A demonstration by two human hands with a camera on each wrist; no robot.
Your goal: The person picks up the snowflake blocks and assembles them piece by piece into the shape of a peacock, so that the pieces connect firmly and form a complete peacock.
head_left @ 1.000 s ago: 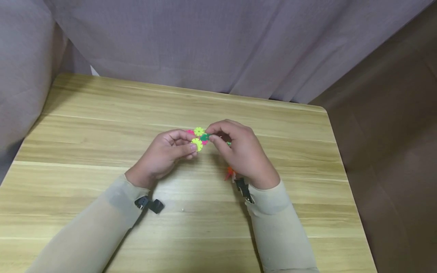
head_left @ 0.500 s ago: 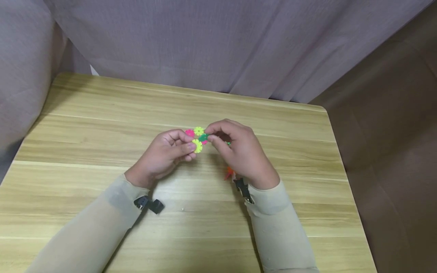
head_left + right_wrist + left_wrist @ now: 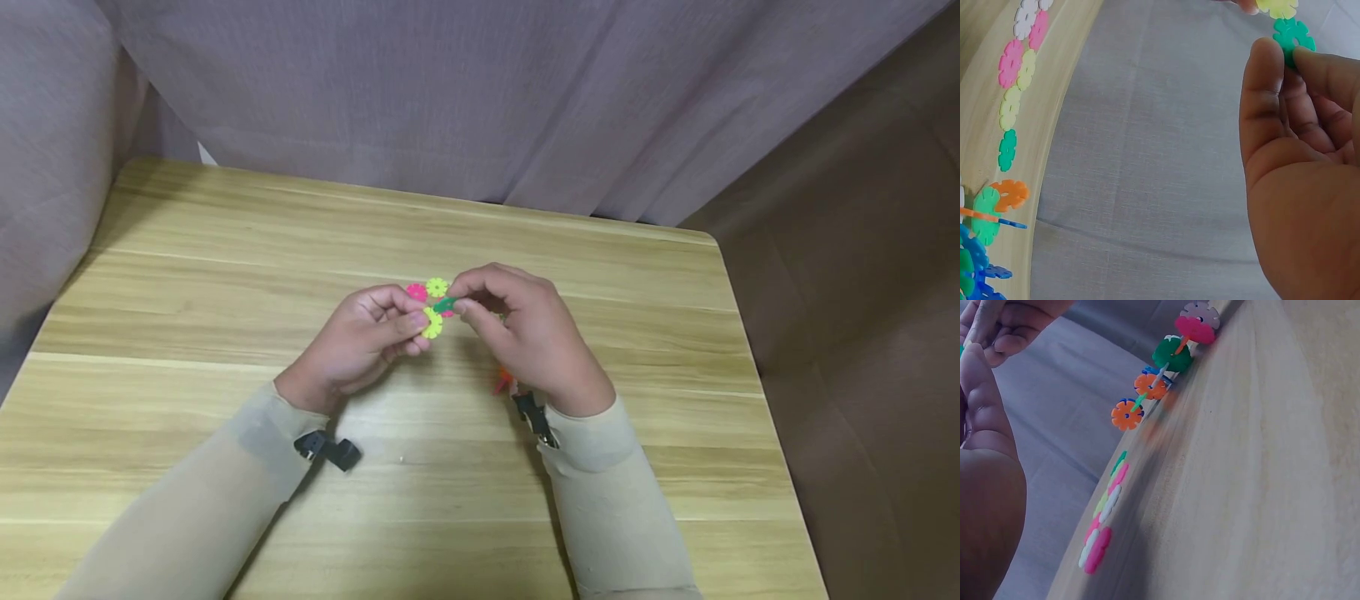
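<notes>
Midway above the table (image 3: 225, 250), both hands meet. Right hand (image 3: 528, 333) pinches a green disc (image 3: 1293, 36) between thumb and forefinger, edge-on toward the left. Left hand (image 3: 360, 342) pinches a yellow disc (image 3: 431, 323) in a small cluster; green lies just right of yellow, touching or nearly.

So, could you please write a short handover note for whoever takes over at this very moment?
Left hand pinches a small cluster of joined yellow and pink discs.
Right hand pinches a green disc edge-on against the cluster's yellow disc.
Done: a few discs already joined.
Left: seating the green one looks unfinished. Loose discs and joined pieces lie on the wooden table.
</notes>
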